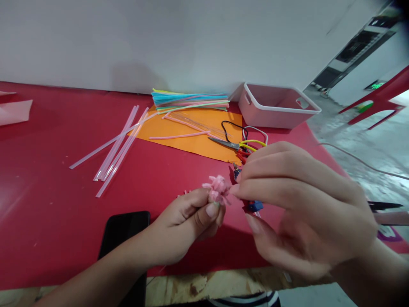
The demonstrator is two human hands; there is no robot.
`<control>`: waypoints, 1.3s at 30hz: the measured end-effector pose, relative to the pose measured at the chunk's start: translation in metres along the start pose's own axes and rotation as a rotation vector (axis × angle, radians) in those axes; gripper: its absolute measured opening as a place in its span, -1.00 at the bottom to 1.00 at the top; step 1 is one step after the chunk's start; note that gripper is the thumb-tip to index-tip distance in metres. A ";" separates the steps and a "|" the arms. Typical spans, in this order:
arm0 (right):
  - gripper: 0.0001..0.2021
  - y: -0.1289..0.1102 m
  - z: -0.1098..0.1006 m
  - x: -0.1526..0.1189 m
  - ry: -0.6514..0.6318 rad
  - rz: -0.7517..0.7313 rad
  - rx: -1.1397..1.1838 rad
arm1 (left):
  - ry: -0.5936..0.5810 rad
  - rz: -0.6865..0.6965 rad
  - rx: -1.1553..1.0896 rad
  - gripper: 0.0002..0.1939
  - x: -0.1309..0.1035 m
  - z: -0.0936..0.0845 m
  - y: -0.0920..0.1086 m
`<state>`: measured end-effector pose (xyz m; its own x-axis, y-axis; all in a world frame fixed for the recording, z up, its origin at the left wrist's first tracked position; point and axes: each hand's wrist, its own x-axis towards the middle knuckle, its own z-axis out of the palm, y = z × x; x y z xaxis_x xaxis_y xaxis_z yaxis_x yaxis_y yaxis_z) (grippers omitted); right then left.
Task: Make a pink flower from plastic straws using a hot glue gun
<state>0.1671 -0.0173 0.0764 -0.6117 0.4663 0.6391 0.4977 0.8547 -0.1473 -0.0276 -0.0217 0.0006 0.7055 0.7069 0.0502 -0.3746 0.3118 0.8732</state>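
Note:
Between the thumb and fingers of my left hand [194, 219] is a small pink paper flower [219, 187] with fringed, ragged petals. A bit of green shows under my left thumb; the rest of the base is hidden by the fingers. My right hand [297, 204] is beside the flower, its fingertips at the right edge of the petals. The right thumb stays apart from those fingers, with nothing visible gripped between them. Behind the right hand lie scissors [228, 144] with yellow and red handles and a blue tool [255, 206], partly covered.
Colourful pipe cleaners [188, 100] lie in a bundle on an orange sheet [188, 144]. Clear pinkish strips [118, 145] are at the left. A pink bin [271, 116] stands at the back right. A black phone [128, 226] lies by my left forearm on the red tabletop [57, 192].

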 end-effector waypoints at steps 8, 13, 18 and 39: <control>-0.89 0.002 0.001 -0.004 0.008 -0.054 -0.216 | 0.029 -0.028 -0.038 -0.70 -0.001 0.003 0.001; -0.92 0.001 -0.003 -0.006 -0.049 -0.079 -0.177 | 0.019 -0.013 -0.028 -0.70 0.002 0.004 0.003; -0.98 -0.006 -0.005 -0.007 -0.063 -0.011 -0.161 | 0.029 -0.009 0.051 -0.69 0.000 0.003 0.004; -0.85 -0.010 0.037 -0.033 0.014 0.651 0.424 | 0.507 0.286 0.524 -0.88 0.005 -0.007 -0.005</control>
<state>0.1594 -0.0327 0.0290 -0.2677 0.9039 0.3336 0.4747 0.4250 -0.7707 -0.0262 -0.0152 -0.0073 0.2160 0.9576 0.1905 -0.0789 -0.1773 0.9810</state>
